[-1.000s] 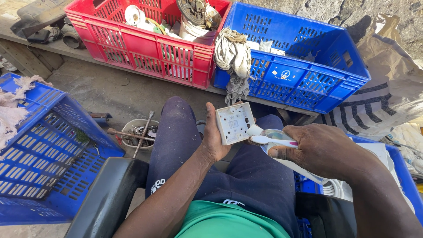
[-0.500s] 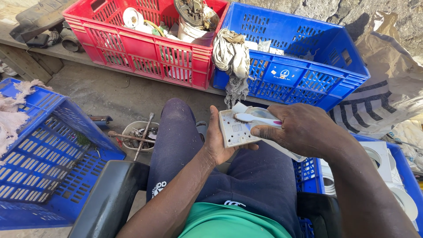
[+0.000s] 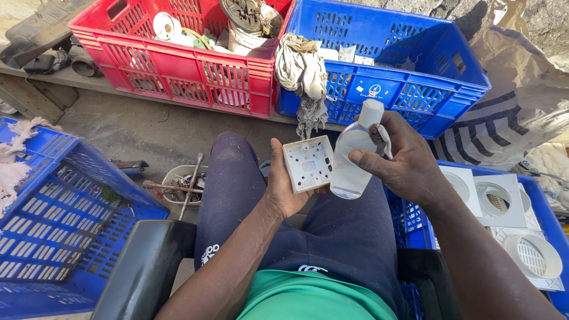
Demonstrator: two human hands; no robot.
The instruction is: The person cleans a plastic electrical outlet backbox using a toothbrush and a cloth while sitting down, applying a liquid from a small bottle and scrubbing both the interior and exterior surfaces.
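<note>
I sit with my legs out in front of me. My left hand (image 3: 283, 191) grips a white square plastic plate (image 3: 308, 164) by its lower edge, its ribbed inner side facing me. Just right of it, my right hand (image 3: 406, 167) holds a clear plastic bottle (image 3: 351, 165) with a white cap upright. A small brush head (image 3: 378, 135) is tucked between the same fingers. The bottle nearly touches the plate's right edge.
A red crate (image 3: 178, 77) and a blue crate (image 3: 421, 89) of parts stand ahead, a grey rag (image 3: 302, 65) draped between them. Another blue crate (image 3: 59, 213) is at my left. A small tub of tools (image 3: 178, 184) sits on the ground. White vent covers (image 3: 504, 204) lie at right.
My right hand held only the white brush against the plate before. Now it holds a clear bottle beside the plate, with the brush tucked in its fingers.
</note>
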